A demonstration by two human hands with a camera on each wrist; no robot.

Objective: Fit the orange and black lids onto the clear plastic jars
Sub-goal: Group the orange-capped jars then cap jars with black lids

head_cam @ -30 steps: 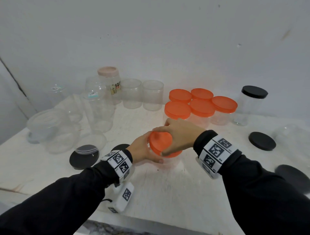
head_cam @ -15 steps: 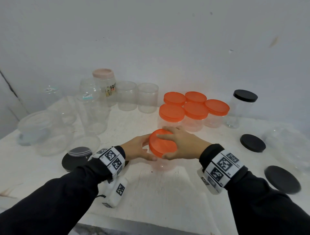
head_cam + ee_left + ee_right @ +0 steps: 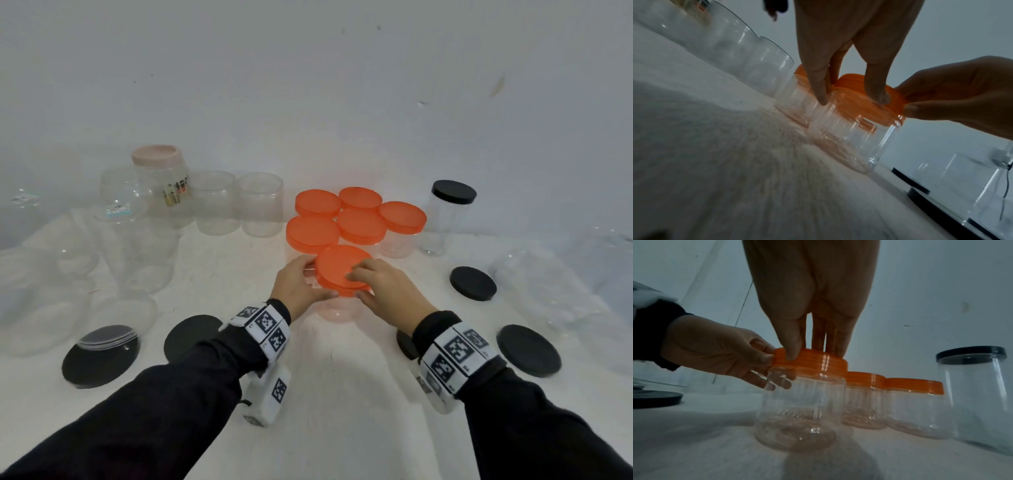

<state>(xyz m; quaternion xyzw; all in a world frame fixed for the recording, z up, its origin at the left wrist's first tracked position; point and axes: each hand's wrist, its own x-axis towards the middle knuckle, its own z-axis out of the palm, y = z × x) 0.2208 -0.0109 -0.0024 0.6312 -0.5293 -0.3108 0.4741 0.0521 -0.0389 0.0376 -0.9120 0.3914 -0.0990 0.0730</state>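
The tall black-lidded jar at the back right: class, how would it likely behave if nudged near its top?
The tall black-lidded jar looks empty and thin-walled, so probably light. Being taller than the orange-lidded jars beside it, it seems likelier to tip than slide. On its side, its round body would probably roll.

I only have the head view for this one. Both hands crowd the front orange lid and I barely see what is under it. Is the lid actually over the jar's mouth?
Observer: Yes. From the right wrist view, the orange lid caps the clear jar, which stands upright on the white table.
Operator: What is the left hand holding?
Observer: The left hand has its thumb at the lid's rim. Its lower fingers curl round the jar just below and show through the plastic.
Operator: And the right?
Observer: The right hand comes from above, thumb on the lid's side wall and fingers over the top to its far edge.
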